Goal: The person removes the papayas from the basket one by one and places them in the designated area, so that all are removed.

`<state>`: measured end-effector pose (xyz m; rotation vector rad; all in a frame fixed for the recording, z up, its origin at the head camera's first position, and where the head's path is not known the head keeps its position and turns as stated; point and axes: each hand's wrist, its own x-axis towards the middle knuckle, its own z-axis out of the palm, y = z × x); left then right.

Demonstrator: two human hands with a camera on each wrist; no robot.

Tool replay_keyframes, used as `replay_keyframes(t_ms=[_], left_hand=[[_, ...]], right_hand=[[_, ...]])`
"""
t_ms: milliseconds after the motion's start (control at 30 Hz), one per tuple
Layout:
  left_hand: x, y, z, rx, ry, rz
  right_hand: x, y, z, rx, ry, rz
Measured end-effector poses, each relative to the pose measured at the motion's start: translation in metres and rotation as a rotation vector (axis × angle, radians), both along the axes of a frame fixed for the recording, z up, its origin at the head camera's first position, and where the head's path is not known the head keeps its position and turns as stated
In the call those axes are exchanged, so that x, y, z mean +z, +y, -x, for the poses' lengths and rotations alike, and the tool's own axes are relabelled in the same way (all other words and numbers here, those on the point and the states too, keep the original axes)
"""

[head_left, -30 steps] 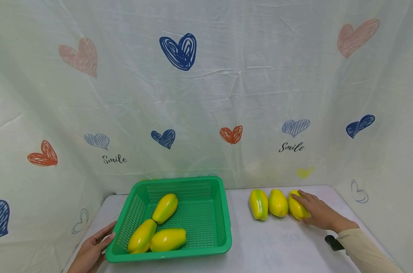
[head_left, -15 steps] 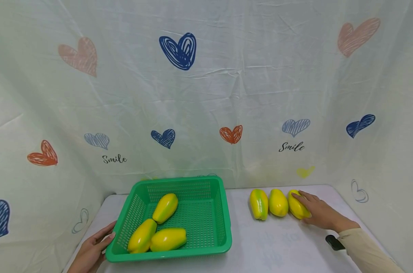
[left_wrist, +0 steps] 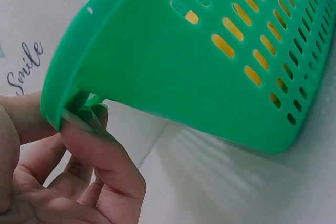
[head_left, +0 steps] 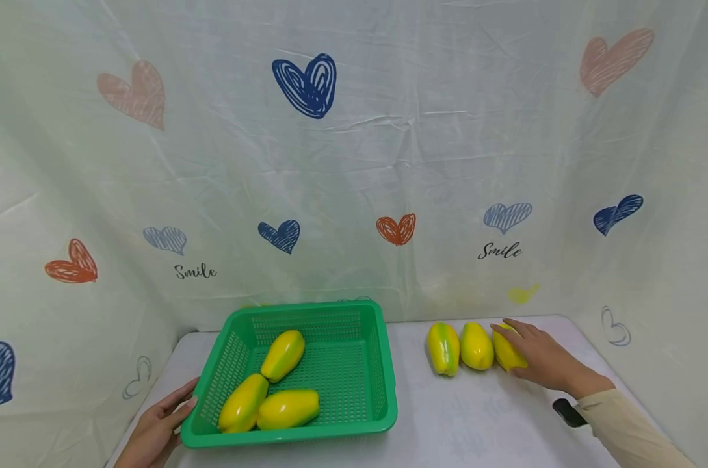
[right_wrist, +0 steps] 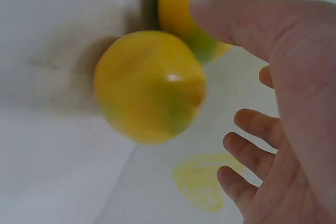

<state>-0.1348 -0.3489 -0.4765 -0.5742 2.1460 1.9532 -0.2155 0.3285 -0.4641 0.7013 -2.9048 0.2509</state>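
Observation:
A green plastic basket (head_left: 359, 437) stands left of centre on the table, with three toy papayas (head_left: 288, 409) inside, yellow streaked with green. My left hand (head_left: 155, 426) holds the basket's left rim. In the left wrist view, the left thumb and fingers (left_wrist: 105, 156) pinch the rim at its corner. Three more papayas (head_left: 477, 347) lie in a row to the right of the basket. My right hand (head_left: 549, 357) is over the rightmost papaya (head_left: 508, 351), partly hiding it. In the right wrist view, the right fingers (right_wrist: 252, 153) are spread beside a papaya (right_wrist: 149, 87), a gap showing between them.
A white cloth (head_left: 447, 422) covers the table. Behind it and at both sides hangs a pale curtain (head_left: 354, 175) printed with hearts and "Smile". A small dark object (head_left: 569, 413) shows beside the right sleeve (head_left: 625, 422).
My right hand has lifted slightly and its fingers have spread away from the rightmost papaya, which stays on the table. The left hand and the basket have not moved.

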Motion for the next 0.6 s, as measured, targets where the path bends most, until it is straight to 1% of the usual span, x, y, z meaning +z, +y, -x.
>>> replay_keyframes(t_ms=[133,267,400,600], left_hand=[[-0.001,0.000,0.000,-0.009,0.001,0.005],[0.000,0.001,0.001,-0.008,-0.001,0.004],[0.000,0.001,0.001,-0.012,0.001,0.000],[-0.001,-0.001,-0.001,0.000,0.008,0.001]], right_hand=[[0.011,-0.012,-0.004,0.013,0.039,-0.014],[0.018,-0.023,-0.006,0.047,0.084,-0.014],[0.026,-0.034,-0.009,0.081,0.101,-0.021],[0.033,-0.048,-0.015,0.137,0.147,-0.021]])
